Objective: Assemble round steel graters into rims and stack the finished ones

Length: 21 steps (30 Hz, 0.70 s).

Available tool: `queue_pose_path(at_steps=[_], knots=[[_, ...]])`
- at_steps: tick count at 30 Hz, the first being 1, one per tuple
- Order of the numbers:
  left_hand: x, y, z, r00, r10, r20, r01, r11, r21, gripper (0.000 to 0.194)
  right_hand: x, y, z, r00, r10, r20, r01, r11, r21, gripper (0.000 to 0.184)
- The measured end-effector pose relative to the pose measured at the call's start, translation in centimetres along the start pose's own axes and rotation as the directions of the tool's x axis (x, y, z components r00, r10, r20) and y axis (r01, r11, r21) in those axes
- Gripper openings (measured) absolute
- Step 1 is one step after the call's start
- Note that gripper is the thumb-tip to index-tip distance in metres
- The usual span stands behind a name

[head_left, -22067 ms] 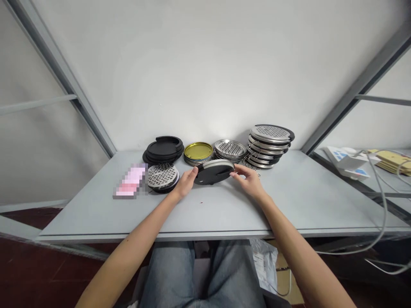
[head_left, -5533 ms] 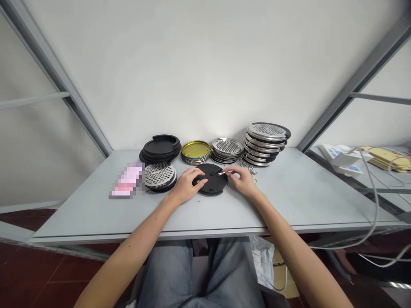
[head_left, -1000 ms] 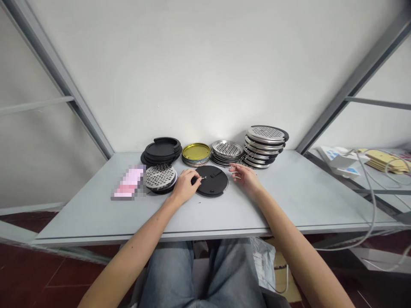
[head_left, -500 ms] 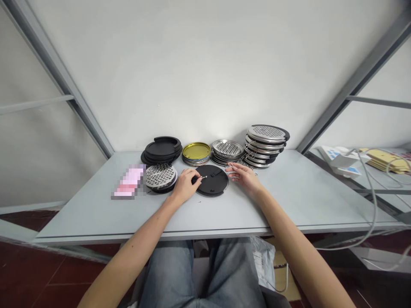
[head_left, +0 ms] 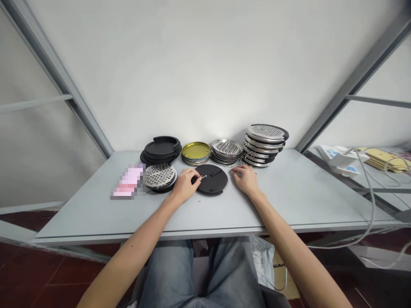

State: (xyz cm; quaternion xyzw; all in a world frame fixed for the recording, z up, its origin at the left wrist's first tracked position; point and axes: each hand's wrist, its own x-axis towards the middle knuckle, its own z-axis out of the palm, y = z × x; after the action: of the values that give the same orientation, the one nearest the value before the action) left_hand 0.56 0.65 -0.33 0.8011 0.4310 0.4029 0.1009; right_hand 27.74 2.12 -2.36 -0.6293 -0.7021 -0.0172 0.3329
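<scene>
The black disc [head_left: 213, 184] lies flat on the worktop [head_left: 205, 218], the left hand [head_left: 184, 186] at its left edge, grip pinched on a small metal piece [head_left: 203, 176] pointing rightward over it, the right hand [head_left: 246, 179] just off its right edge, fingers curled (contents, if any, cannot be told).

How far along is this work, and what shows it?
Probably done: the tall stack at right, metal graters already paired with black parts.
In hand: a black disc, the left hand pinching a small metal piece over it, the right hand beside it.
Probably left: the separate black trays, yellow-topped stack and grater stack behind.
</scene>
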Motion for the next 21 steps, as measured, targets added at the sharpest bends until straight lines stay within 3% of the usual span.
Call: queue_pose_path(at_steps=[8,13,21], knots=[[0.0,-0.1,0.0,1.000,0.003,0.000,-0.003,1.000,0.004,0.006,0.3,1.9,-0.9,0.979,0.149,-0.137,-0.169,0.974,-0.152,0.033],[0.0,-0.2,0.0,1.000,-0.001,-0.006,0.001,1.000,0.021,0.006,0.1,2.6,-1.4,0.972,0.223,-0.069,-0.233,0.941,-0.245,0.038],[0.0,-0.3,0.1,0.999,-0.025,-0.034,0.025,0.999,0.023,0.004,0.2,3.2,-1.6,0.960,0.281,-0.023,-0.278,0.931,-0.234,0.040]])
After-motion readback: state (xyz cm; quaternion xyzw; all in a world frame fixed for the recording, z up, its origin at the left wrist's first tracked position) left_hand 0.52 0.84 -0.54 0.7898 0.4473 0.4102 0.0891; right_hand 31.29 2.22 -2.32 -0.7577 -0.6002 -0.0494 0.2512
